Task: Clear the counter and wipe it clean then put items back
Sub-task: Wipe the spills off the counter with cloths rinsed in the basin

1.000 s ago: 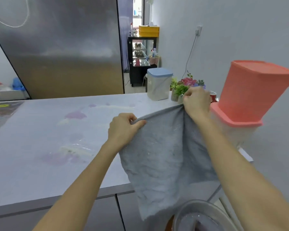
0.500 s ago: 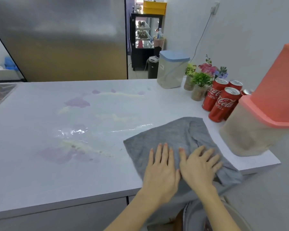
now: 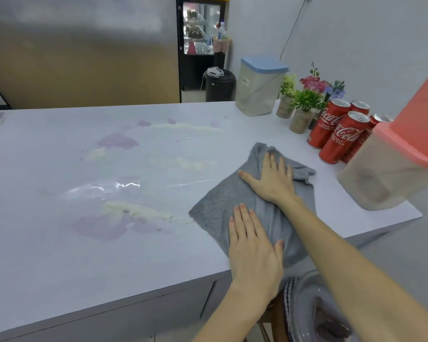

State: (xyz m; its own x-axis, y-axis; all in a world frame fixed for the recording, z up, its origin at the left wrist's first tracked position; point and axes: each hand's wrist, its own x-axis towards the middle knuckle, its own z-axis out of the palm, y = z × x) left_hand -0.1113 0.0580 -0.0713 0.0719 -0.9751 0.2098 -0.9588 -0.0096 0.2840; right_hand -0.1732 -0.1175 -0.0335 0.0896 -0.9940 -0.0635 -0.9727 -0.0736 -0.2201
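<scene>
Counter (image 3: 47, 255): white top, mostly bare on your left half, wet. Purple and cream spill (image 3: 124, 218) streaks run across the middle, from a far band near the bin down to a near patch just left of the cloth.

Items parked along the right edge, none in the wipe path: pink-lid tub (image 3: 391, 174) nearest, blue-lid bin (image 3: 260, 87) at the far end, 2 small plants (image 3: 304, 107) and the cans (image 3: 341, 137) between them. At least 3 cans show; more may be hidden behind the tub.

Cloth (image 3: 223, 201): grey, spread flat on the counter's near-right part, far corner bunched, near-right corner at the counter edge.

Hands: both flat on the cloth, fingers straight, pressing, no grasp. Your right hand (image 3: 274, 181) is on the far part, fingers pointing away. Your left hand (image 3: 252, 248) is on the near part, close to the edge.

Key relation: the spill lies left of the cloth. The near patch almost touches the cloth's left corner; the far band is well apart, up and left. The left hand is nearer the near patch.

My read: the wipe has barely started, so push the cloth leftward into the near patch first.

Risk: liquid dragged toward the near edge.
</scene>
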